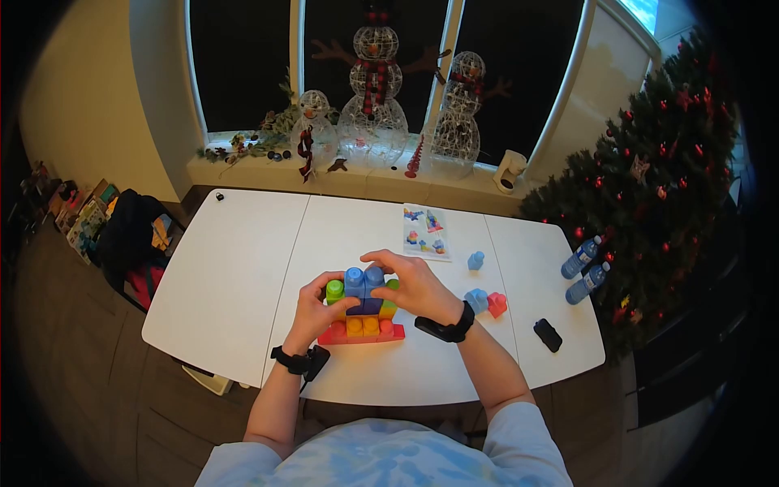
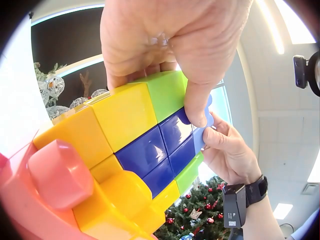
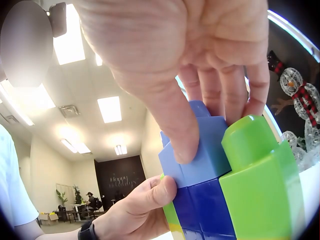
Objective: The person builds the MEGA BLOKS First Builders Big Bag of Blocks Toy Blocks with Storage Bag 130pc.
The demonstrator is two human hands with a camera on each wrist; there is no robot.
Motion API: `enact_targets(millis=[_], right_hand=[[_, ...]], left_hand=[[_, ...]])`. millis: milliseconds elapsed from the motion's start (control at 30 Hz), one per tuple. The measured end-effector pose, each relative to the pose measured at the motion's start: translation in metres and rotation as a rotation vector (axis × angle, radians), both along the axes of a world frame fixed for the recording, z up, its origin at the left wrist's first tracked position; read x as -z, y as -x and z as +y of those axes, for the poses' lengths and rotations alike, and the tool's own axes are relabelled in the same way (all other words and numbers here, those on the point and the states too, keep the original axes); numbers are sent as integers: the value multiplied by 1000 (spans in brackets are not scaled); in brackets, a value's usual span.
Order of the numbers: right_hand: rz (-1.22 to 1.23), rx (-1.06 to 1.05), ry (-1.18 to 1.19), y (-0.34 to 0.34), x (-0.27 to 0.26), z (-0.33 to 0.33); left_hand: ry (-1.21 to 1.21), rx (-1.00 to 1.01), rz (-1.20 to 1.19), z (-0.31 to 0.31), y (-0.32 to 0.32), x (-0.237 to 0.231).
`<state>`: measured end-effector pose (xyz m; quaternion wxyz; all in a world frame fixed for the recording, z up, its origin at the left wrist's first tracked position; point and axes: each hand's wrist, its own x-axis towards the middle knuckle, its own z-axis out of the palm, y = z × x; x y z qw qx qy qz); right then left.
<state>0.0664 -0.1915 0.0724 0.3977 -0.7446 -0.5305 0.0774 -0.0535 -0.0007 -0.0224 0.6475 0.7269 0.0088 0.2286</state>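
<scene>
A built stack of big toy blocks stands at the front middle of the table. Pink blocks (image 1: 389,333) form its base, with yellow blocks (image 2: 126,120) above and dark blue blocks (image 3: 204,207) in the centre. Green blocks (image 3: 257,187) flank the top, and a light blue block (image 1: 355,282) sits between them over the dark blue. My left hand (image 1: 316,308) holds the stack's left side, fingers behind and thumb at the front near the light blue block. My right hand (image 1: 419,288) pinches the light blue block from above, thumb on its front face.
An instruction sheet (image 1: 427,233) lies behind the stack. To the right are a small light blue block (image 1: 475,260), other light blue pieces (image 1: 475,302), a pink block (image 1: 497,305), a phone (image 1: 548,335) and two water bottles (image 1: 587,284). A decorated tree (image 1: 649,195) stands beyond.
</scene>
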Motion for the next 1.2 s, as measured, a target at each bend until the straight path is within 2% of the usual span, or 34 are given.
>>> enact_targets(millis=[100,300,367,433,500,533,600,633,700,767,833,967,1100,1167,1200], right_hand=[[-22,-19,-70,-2,4,0],[19,-10,26,-5,6,-2],[36,-6,-83,-8,-3,-11],[48,123,-239,-27,-16,-29],[279,214,-540,-56,-15,-44],[280,214,-539,-67,-12,-52],[165,525,-476,-83,-4,-63],[162,528,-479,-89,7,-65],[13,499,-40,-94,45,-69],[-187,362,184,-101,95,-70],[-179,344,273,-91,118,-65],[-138,325,481,-84,129,-51],[-75,364,498,-84,110,-48],[-154,437,134,-90,85,-47],[-158,431,134,-82,60,-43]], left_hand=[[27,9,5,0,0,0],[36,9,11,-1,0,1],[24,3,19,0,0,-2],[10,3,21,0,0,-2],[1,0,26,-1,1,-1],[5,2,22,-1,1,-1],[6,10,16,-1,1,-2],[31,10,-1,-1,1,-2],[60,10,-21,-1,0,-2],[-28,-9,-34,2,-3,-4],[-77,-22,-49,2,-4,-14],[-154,-21,-47,3,-7,-28],[-160,-1,12,0,-9,-31],[-124,11,20,-1,-12,-30],[-124,4,17,-1,-13,-29]])
